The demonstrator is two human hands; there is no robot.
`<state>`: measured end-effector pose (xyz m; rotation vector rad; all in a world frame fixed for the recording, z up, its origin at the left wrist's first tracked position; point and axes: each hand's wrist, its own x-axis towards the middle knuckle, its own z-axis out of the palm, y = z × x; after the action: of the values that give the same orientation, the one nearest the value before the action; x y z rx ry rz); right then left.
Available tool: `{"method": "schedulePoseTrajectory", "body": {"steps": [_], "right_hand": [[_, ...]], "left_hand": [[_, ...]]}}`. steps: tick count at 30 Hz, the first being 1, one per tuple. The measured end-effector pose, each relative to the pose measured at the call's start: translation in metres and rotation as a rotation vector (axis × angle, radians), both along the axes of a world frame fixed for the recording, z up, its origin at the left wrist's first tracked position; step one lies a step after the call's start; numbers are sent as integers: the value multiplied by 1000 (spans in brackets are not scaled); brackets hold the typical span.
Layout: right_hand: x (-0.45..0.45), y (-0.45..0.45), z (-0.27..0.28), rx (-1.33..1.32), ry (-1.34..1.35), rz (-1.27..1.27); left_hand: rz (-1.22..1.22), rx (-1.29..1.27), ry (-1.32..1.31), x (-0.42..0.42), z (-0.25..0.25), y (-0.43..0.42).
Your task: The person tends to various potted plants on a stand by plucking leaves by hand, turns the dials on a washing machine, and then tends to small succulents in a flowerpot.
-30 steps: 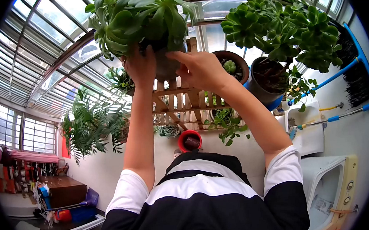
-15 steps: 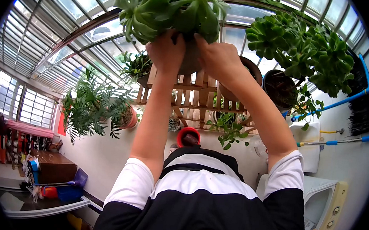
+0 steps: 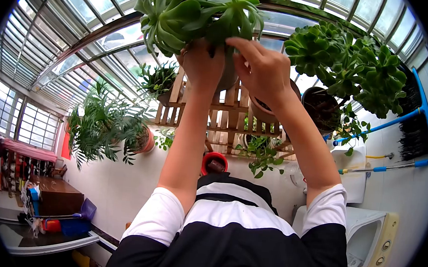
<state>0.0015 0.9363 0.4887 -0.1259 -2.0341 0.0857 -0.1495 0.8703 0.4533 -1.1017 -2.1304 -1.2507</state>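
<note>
A large green succulent (image 3: 175,19) grows in a grey pot (image 3: 228,77) at the top centre, above a wooden slatted stand (image 3: 230,117). At the pot's upper left side, under the leaves, is my left hand (image 3: 202,63); its fingers are bent and partly hidden by the plant. My right hand (image 3: 263,67) is at the pot's right, index finger stretched toward the lower leaves and the thumb apart from it, with nothing visible between them. The fingertips of my left hand cannot be made out.
Another succulent (image 3: 348,58) in a dark pot (image 3: 320,108) stands to the right. A red bucket (image 3: 215,164) sits below the stand. Leafy palms (image 3: 100,125) are at left, a washing machine (image 3: 365,243) at lower right, a blue-handled broom (image 3: 427,106) on the right wall.
The view has shifted, and both hands appear further right. My right hand has lifted slightly off the pot's side, its thumb and index finger now wider apart.
</note>
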Motion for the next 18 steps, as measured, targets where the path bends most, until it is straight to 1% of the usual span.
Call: {"method": "schedulePoseTrajectory", "body": {"steps": [1, 2, 4, 5, 7, 9, 11, 13, 14, 15, 17, 18], "right_hand": [[0, 0, 5, 0, 1, -8], [-2, 1, 11, 11, 63, -25], [-3, 6, 19, 21, 153, -55], [-3, 8, 24, 28, 156, -52], [-1, 14, 33, 90, 214, -122], [0, 21, 33, 72, 188, -116], [0, 25, 36, 90, 289, -34], [4, 25, 44, 82, 329, -24], [3, 27, 44, 39, 368, 21], [3, 31, 49, -1, 408, 70], [2, 36, 60, -15, 445, 87], [1, 40, 65, -61, 426, 111]], "left_hand": [[-84, 64, -77, 2, 0, -3], [-90, 66, -75, 6, 1, -4], [-261, 362, -229, 11, 10, -6], [-260, 370, -225, 11, 11, -4], [-507, 697, -419, 12, 11, 2], [-514, 717, -432, 12, 12, 3], [-523, 736, -449, 16, 14, 0], [-432, 539, -750, 24, 23, -8], [-432, 514, -802, 25, 24, -8], [-440, 519, -788, 27, 26, -6], [-558, 692, -1048, 25, 25, -2], [-648, 769, -1062, 18, 15, 3]]}}
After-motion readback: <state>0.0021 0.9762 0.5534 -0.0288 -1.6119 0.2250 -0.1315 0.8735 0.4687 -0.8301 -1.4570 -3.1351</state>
